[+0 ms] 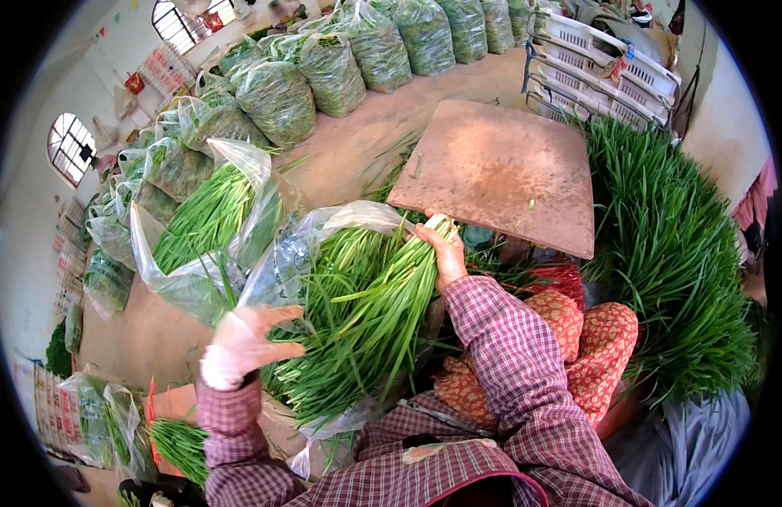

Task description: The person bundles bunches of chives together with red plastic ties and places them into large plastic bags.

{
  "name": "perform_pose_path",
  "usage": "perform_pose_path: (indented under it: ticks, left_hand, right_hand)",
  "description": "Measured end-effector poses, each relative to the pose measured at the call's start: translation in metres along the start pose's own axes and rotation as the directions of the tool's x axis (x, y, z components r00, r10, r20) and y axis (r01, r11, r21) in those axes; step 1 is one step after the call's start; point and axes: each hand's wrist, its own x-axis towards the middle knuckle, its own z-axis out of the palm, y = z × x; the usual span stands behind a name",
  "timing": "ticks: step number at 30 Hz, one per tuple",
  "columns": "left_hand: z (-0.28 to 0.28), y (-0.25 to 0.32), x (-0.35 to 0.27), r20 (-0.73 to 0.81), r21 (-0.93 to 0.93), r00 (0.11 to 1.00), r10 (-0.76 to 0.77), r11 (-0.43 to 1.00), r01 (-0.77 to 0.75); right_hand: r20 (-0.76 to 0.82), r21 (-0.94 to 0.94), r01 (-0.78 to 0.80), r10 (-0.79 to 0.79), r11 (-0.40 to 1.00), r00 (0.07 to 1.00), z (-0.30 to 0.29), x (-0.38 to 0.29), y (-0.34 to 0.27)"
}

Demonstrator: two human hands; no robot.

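Observation:
In my right hand (pixel 449 256) is a bundle of garlic chives (pixel 391 298), gripped near its pale cut ends. The green leaves hang down to the left over more chives (pixel 346 253) in an open clear plastic bag (pixel 365 215). My left hand (pixel 251 339), blurred, is raised left of that bag with fingers apart and nothing in it. A second open plastic bag (pixel 175 285) with chives inside stands farther left. Close beyond my right hand is a brown board (pixel 499 171) with a few leaf scraps on it.
A large heap of long green chives (pixel 670 253) lies at the right. White plastic crates (pixel 600 70) are stacked behind the board. Several filled clear bags (pixel 274 101) line the far floor. Red ties (pixel 559 279) lie by my knee, and another chive bundle (pixel 178 447) is at lower left.

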Motion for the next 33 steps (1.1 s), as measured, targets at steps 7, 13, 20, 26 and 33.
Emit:
perform_pose_path:
  ticks: [7,13,20,26,33]
  left_hand:
    - [-0.066,0.135,0.016,-0.022,0.509,0.951,0.309,0.822,-0.255]
    - [-0.056,0.253,0.032,0.150,0.590,0.720,0.678,0.523,-0.615]
    - [-0.038,0.309,0.044,0.300,0.484,0.516,0.802,0.338,-0.807]
    - [-0.036,0.321,0.043,0.357,0.431,0.445,0.821,0.278,-0.858]
    - [-0.031,0.329,0.047,0.392,0.370,0.374,0.840,0.228,-0.901]
  right_hand:
    - [-0.069,0.032,0.056,-0.054,0.998,0.996,-0.013,0.006,0.007]
    - [-0.063,0.052,0.096,-0.093,0.994,0.994,-0.011,0.002,0.005]
    - [-0.076,-0.056,0.095,-0.099,0.994,0.992,-0.015,0.001,0.007]
    - [-0.047,0.016,0.058,-0.057,0.998,0.997,0.001,-0.006,0.001]
    - [-0.043,-0.018,0.091,-0.092,0.996,0.995,-0.005,-0.005,-0.004]
